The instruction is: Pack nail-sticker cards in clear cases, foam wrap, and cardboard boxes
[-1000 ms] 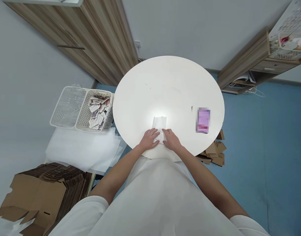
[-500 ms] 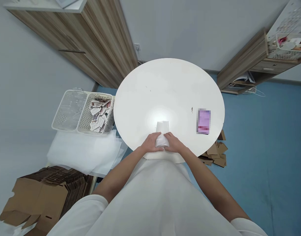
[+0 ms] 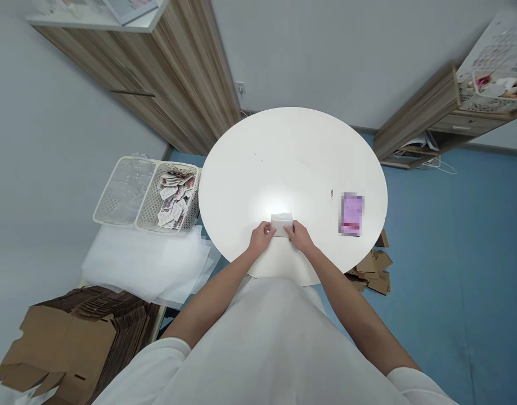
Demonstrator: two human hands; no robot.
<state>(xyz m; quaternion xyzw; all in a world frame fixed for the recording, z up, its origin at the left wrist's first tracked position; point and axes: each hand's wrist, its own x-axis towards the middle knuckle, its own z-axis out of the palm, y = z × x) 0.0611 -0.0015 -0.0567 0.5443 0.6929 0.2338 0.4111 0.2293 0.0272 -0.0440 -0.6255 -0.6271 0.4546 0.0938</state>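
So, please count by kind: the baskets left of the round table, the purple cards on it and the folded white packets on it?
Baskets: 2, the basket with clear plastic and the basket with paper tags.
Purple card: 1.
Folded white packet: 1, held between the left hand and the right hand.
Total: 4.

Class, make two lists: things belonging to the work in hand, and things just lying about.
In hand: white folded piece, left hand, right hand, round table.
Lying about: purple card, basket of tags, white sheets, flattened cartons.
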